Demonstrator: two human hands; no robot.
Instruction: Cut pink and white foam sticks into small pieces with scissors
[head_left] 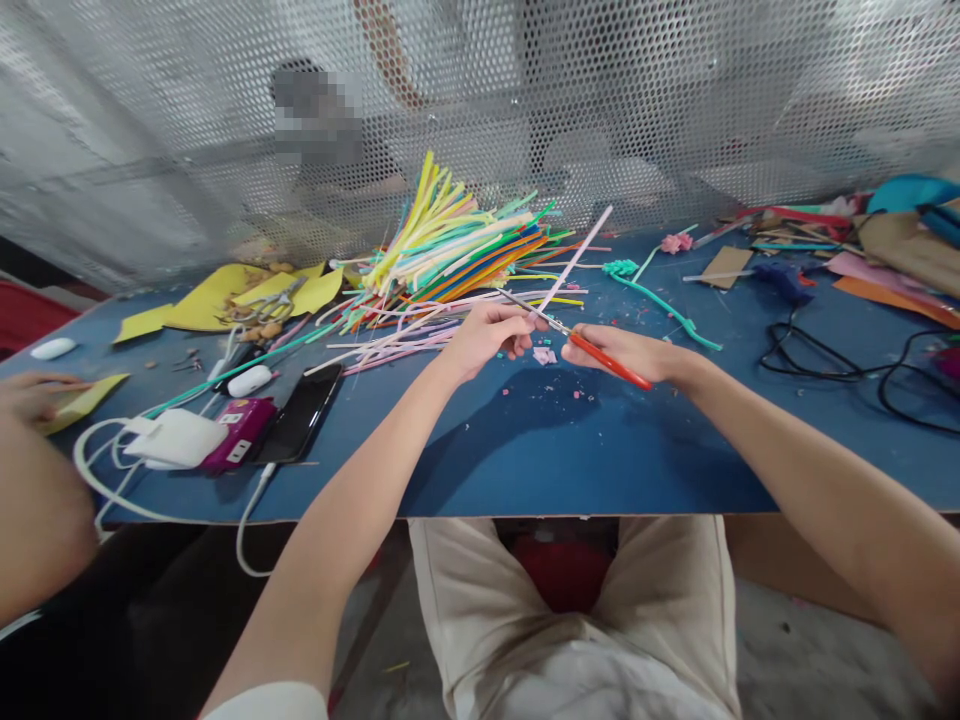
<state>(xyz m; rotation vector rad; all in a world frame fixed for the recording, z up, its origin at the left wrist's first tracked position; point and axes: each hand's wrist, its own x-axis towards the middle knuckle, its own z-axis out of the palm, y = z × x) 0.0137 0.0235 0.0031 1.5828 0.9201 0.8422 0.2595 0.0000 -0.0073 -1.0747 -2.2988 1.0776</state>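
Pinched between the fingers of my left hand is a pale lilac pipe cleaner, slanting up and to the right. My right hand is closed round the handles of a pair of red-handled scissors. The scissor blades lie across the lower part of the pipe cleaner, close to my left fingertips; I cannot tell whether they touch it. Short lilac offcuts lie on the blue table just below the blades. Behind my hands is a big bundle of many-coloured pipe cleaners.
Left of my arm are a black phone, a purple power adapter and white cables. A co-worker's hand holds yellow paper at far left. A green twisted stem and black cable lie right. Perforated metal stands behind.
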